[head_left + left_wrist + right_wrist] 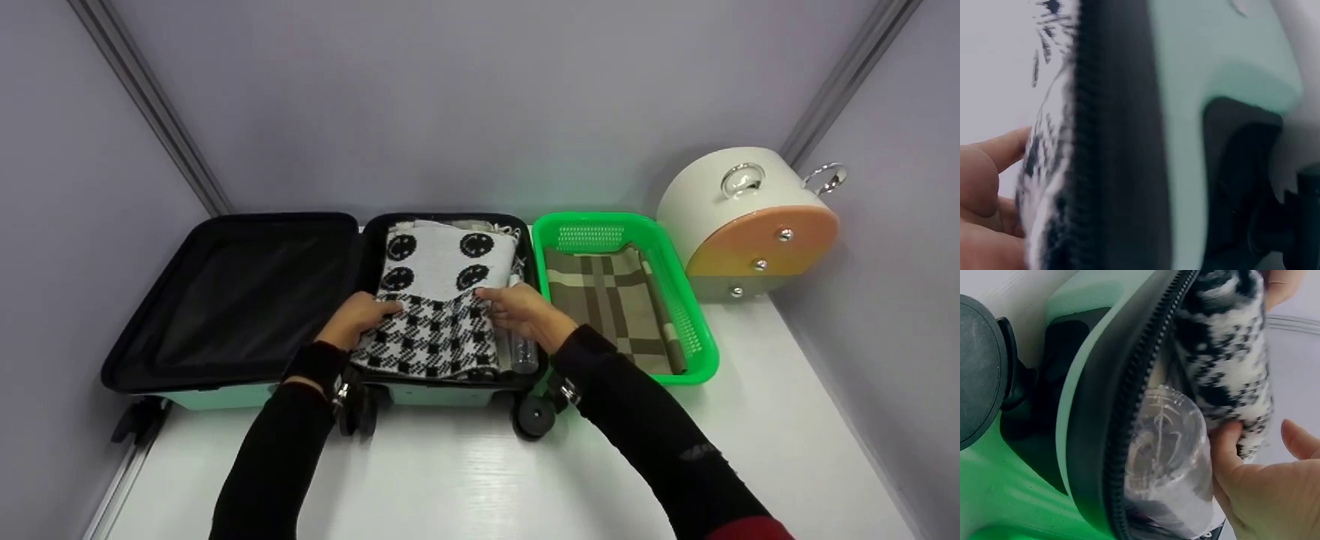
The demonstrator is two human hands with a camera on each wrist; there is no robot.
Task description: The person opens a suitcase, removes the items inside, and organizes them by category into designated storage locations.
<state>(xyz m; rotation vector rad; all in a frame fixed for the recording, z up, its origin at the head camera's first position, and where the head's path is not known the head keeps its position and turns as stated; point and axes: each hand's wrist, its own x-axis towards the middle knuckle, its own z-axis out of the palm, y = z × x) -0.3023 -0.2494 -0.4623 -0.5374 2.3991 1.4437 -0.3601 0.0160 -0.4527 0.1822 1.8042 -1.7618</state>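
A folded black-and-white knit scarf (431, 337) lies in the right half of an open mint-green suitcase (442, 395), houndstooth at the front and white with round black faces behind. My left hand (360, 313) holds the scarf's left edge, thumb on top and the other fingers mostly hidden. At its right edge my right hand (521, 309) grips the cloth; in the right wrist view a finger presses into its side. Beside that hand a clear plastic bottle (1165, 450) lies along the suitcase wall. The left wrist view shows fingers against the bulging knit (1044, 152).
The suitcase's black-lined other half (255, 300) lies open at the left. Right of the suitcase stands a green plastic basket (701, 352) with a folded brown plaid cloth (611, 300). A white drum-shaped box (720, 176) with metal rings is by the wall. Suitcase wheels (535, 417) jut forward.
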